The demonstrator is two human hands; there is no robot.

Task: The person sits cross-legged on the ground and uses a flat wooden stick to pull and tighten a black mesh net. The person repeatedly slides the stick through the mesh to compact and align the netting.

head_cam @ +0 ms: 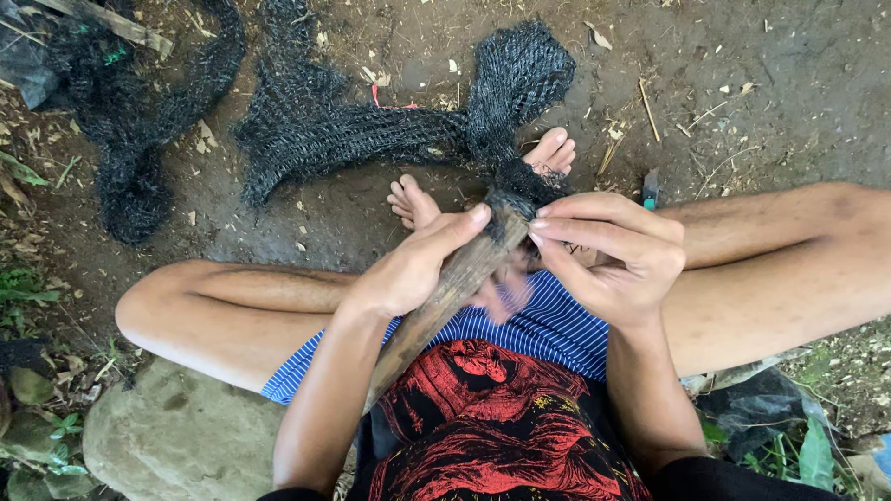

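I sit cross-legged on bare earth. My left hand [408, 269] grips a brown wooden stick [436, 306] that slants from my lap up to the middle of the view. A black mesh net [371, 130] lies on the ground ahead, and one bunched end of it reaches the stick's top. My right hand [608, 255] pinches that bunched netting against the stick's tip with thumb and fingers. My bare toes show just beyond both hands, partly under the net.
A second heap of black netting [130, 121] lies at the far left. A large grey stone [176, 436] sits by my left thigh. A small teal-handled tool [650, 190] lies near my right shin. Black plastic [756, 408] and weeds border the right.
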